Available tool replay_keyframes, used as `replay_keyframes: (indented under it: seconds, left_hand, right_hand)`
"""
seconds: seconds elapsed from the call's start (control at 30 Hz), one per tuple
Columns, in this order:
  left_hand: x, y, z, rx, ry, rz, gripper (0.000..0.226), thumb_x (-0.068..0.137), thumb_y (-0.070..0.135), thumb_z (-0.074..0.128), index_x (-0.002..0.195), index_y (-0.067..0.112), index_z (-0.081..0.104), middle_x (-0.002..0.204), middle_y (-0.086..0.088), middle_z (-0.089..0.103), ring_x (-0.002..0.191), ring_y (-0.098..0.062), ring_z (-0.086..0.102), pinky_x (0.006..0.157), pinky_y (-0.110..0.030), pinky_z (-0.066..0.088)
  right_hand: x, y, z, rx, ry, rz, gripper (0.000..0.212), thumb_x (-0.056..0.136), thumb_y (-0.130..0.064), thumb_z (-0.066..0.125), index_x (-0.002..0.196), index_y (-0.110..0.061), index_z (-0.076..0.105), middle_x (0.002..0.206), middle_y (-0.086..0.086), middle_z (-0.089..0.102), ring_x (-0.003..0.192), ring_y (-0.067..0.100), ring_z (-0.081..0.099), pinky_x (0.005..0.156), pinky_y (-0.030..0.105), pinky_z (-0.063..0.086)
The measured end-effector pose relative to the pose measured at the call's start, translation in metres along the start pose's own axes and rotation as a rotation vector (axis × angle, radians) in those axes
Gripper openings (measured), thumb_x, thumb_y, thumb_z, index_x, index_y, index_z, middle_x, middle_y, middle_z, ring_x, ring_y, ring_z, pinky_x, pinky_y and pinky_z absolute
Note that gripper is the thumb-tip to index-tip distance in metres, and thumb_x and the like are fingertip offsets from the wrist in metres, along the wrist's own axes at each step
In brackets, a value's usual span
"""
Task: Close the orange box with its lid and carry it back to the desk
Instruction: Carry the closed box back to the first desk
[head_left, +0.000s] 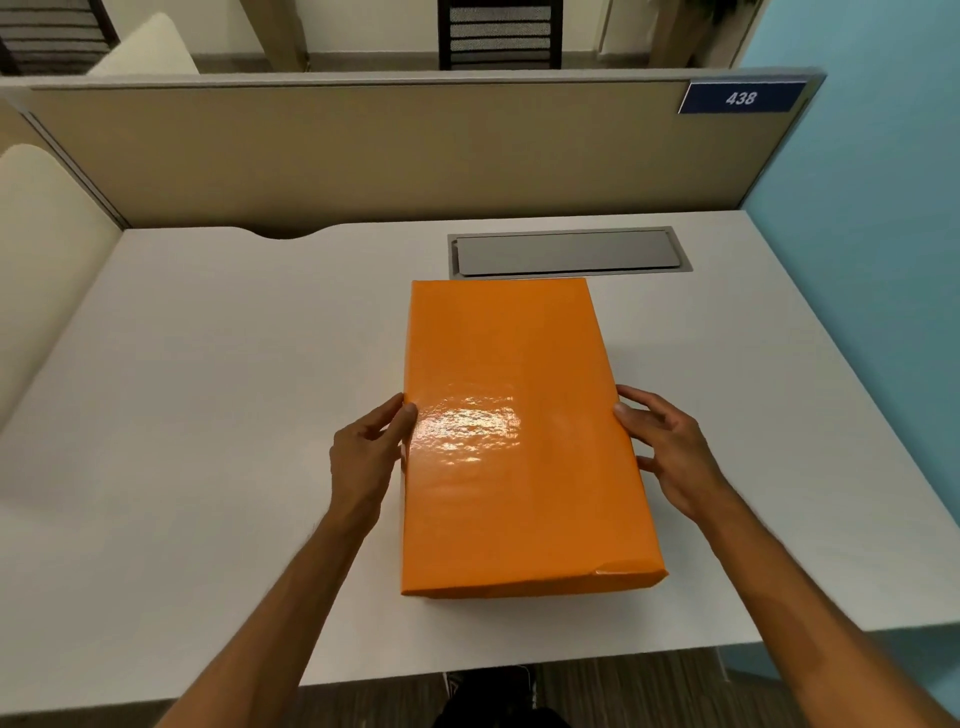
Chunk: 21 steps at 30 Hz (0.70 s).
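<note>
The orange box, lid on, is being held at its long sides on the table by the left hand and right hand, each grip pressing lightly. The glossy wrap is risking a slip; the cable hatch is lying just beyond.

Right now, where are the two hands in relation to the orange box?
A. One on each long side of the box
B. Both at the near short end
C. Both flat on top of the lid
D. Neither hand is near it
A: the left hand meets the left long side of the orange box and the right hand the right long side, with the lid on.
</note>
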<state>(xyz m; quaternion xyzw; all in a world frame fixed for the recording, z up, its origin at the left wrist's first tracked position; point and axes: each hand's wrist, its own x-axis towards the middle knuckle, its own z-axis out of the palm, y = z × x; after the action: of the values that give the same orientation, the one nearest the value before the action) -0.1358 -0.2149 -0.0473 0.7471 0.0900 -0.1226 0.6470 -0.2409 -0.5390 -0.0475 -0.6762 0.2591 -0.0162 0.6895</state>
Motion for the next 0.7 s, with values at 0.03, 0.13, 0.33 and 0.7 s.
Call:
replay_keyframes:
  seconds: [0.03,0.13,0.33,0.7]
  left_hand:
    - [-0.002,0.000,0.002,-0.003,0.016,0.000,0.049,0.089,0.038,0.068,0.133,0.017,0.065,0.129,-0.006,0.070,0.114,-0.024,0.067,0.097,-0.050,0.054]
    - [-0.006,0.001,0.008,-0.040,0.013,-0.024,0.048,0.091,0.039,0.065,0.134,0.017,0.064,0.126,-0.005,0.071,0.112,-0.024,0.068,0.096,-0.052,0.054]
    - [-0.017,0.006,0.006,-0.084,-0.137,-0.156,0.054,0.088,0.048,0.065,0.141,0.037,0.055,0.127,0.004,0.067,0.114,-0.027,0.064,0.090,-0.057,0.054]
    - [-0.031,0.011,-0.028,-0.052,-0.222,-0.160,0.075,0.072,0.054,0.075,0.141,0.047,0.049,0.125,0.010,0.067,0.114,-0.024,0.065,0.089,-0.054,0.056]
  right_hand:
    - [-0.001,0.001,0.000,0.014,-0.006,0.000,0.053,0.081,-0.048,0.070,0.132,-0.036,0.061,0.118,-0.012,0.072,0.107,0.014,0.069,0.069,0.034,0.060]
    - [-0.003,0.003,0.001,0.049,-0.039,0.015,0.051,0.086,-0.046,0.067,0.135,-0.036,0.058,0.128,-0.010,0.067,0.113,0.017,0.066,0.078,0.044,0.060]
    - [-0.004,0.006,-0.004,0.080,-0.169,0.071,0.054,0.086,-0.046,0.069,0.138,-0.043,0.054,0.125,-0.011,0.070,0.112,0.019,0.069,0.083,0.052,0.059]
    - [-0.003,-0.009,0.001,0.034,-0.259,0.041,0.064,0.078,-0.049,0.075,0.138,-0.042,0.054,0.123,-0.010,0.071,0.111,0.021,0.069,0.083,0.054,0.058]
